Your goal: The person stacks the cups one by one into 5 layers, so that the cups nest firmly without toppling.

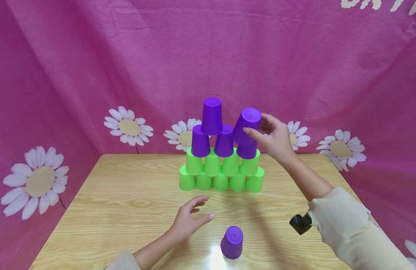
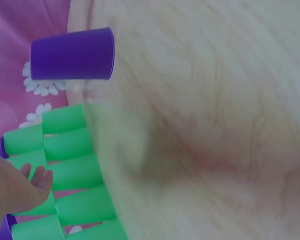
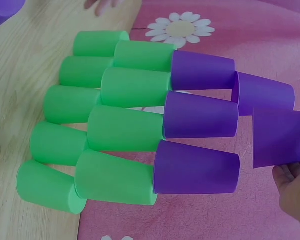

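Observation:
My right hand [image 1: 277, 137] grips an upside-down purple cup [image 1: 247, 123] by its side, thumb in front and fingers behind. In the right wrist view that held cup [image 3: 280, 138] is beside the upper purple cups, its rim just off the third-row cups. Below stands a pyramid: a bottom row of green cups [image 1: 220, 182], a second green row [image 1: 212, 162], three purple cups [image 1: 200, 141], and one purple cup [image 1: 212, 116] on top at the left. My left hand [image 1: 189, 219] hovers over the table before the pyramid, fingers loosely spread, holding nothing.
A single purple cup [image 1: 232, 243] stands upside down on the wooden table [image 1: 127, 210] near the front, right of my left hand. A black wrist camera [image 1: 300, 224] sticks out from the right sleeve. Behind the table hangs a pink cloth [image 1: 160, 56] with daisies.

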Demonstrator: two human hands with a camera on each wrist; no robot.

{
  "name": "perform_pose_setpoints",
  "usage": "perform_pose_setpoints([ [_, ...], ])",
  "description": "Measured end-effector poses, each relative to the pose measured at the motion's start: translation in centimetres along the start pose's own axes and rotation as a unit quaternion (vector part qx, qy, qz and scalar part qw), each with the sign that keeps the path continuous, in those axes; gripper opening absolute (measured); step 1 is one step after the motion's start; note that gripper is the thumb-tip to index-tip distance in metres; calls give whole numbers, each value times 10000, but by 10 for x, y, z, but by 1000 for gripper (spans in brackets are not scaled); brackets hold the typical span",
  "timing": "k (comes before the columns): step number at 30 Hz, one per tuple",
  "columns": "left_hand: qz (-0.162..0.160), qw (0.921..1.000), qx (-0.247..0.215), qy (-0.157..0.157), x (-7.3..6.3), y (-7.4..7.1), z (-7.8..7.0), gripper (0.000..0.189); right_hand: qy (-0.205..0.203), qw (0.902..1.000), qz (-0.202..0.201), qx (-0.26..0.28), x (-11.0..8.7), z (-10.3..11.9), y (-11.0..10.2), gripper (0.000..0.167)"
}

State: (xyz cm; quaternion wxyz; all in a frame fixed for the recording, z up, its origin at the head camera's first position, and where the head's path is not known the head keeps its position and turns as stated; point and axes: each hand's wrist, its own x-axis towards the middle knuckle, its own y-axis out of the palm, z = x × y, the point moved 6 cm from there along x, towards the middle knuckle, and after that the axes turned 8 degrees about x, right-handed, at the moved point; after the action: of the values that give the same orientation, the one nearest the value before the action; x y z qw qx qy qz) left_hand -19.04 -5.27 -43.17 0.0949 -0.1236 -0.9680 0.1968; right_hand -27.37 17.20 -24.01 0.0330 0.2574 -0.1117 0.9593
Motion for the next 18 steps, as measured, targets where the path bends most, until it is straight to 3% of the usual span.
perform_pose_setpoints([
  [11, 383, 9992, 69, 56, -14, 21, 8, 51, 132, 9997, -162, -86, 13, -1, 3, 43],
  [18, 417, 9971, 312, 560, -18, 36, 4, 53, 288, 9994, -150, -106, 20, -2, 6, 45],
])
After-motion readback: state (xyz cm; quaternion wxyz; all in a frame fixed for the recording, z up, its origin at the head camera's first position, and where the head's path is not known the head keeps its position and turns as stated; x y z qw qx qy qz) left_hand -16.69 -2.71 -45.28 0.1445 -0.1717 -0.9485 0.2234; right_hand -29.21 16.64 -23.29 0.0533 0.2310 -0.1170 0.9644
